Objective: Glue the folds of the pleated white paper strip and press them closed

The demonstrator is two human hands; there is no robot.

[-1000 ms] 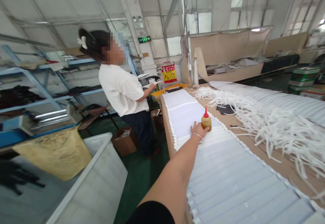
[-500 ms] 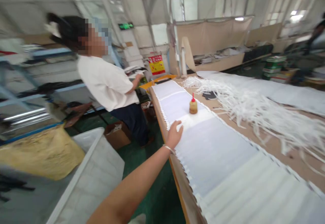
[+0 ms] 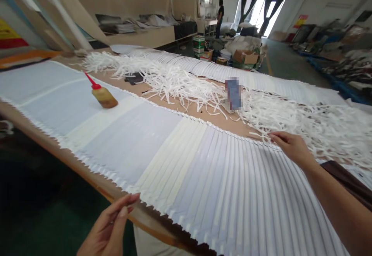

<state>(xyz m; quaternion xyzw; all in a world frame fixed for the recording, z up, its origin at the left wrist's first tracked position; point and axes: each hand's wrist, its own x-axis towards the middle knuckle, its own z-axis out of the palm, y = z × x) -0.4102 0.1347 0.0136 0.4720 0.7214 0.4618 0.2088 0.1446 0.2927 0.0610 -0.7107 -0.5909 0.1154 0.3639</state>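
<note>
The left hand [image 3: 109,225] is holding finger and thumb almost together at the near edge of the white sheets [image 3: 136,132], the right hand [image 3: 290,145] likewise at the far edge; whether either is gripping, I cannot tell. Both seem to be working opposite edges, which calls for even pinches. A bottle [image 3: 104,96] is standing on the sheets.

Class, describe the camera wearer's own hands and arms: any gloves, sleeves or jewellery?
The left hand and right hand wear no gloves. The right forearm shows no sleeve or bracelet; the left forearm is out of frame.
</note>
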